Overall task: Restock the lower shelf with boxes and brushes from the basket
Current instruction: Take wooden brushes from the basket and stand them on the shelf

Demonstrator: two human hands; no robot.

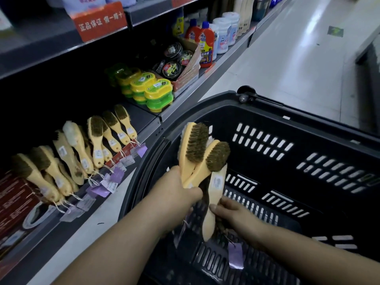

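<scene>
While the left hand [181, 188] grips the handles of two pale wooden brushes with brown bristles [197, 145], heads fanned above its knuckles, the right hand [230, 210], just beside it, pinches a third pale wooden brush [214, 194] between thumb and fingers. Both hands hang over the black slotted plastic basket [287, 124]. Left of the left hand, the dark lower shelf [144, 118] carries a row of matching tagged brushes [96, 138].

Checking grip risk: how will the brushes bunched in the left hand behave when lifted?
The brushes look stiff, probably light. Held by handles alone in the left hand, they splay and may slide apart. Dangling tags could snag.
</scene>
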